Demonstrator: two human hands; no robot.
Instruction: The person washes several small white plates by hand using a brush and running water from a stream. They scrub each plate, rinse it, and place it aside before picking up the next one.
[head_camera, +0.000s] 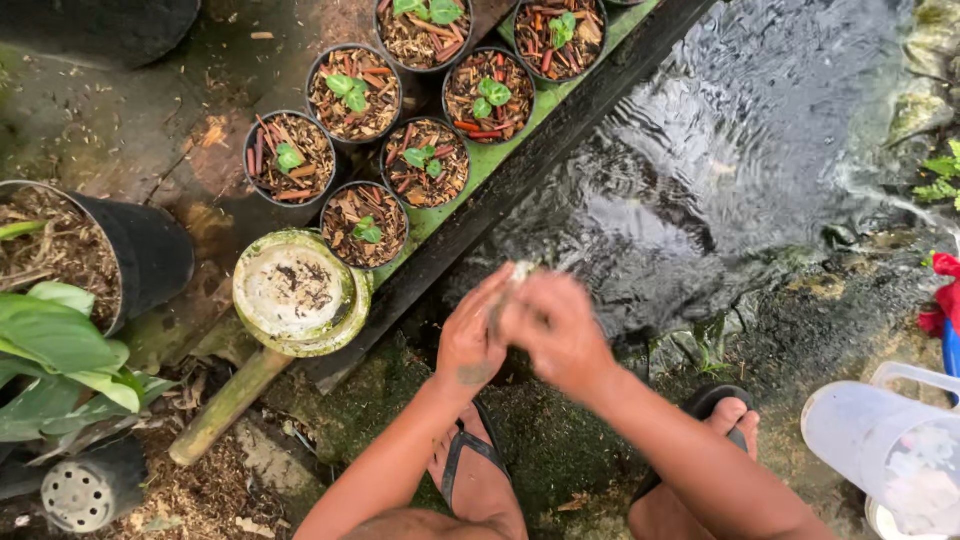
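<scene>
Both hands are pressing together around a small pale object (520, 272), blurred, poking out at twelve o'clock between the left hand (472, 335) and right hand (560, 330), above the water (760, 130).

Both bare arms stretched forward from the bottom edge, angling in toward each other. Left hand (472, 335) and right hand (555, 325) pressed together palm to palm, fingers curled, kinda motion-blurred. Can't tell what's pinched between. Feet planted in dark flip-flops below.
</scene>
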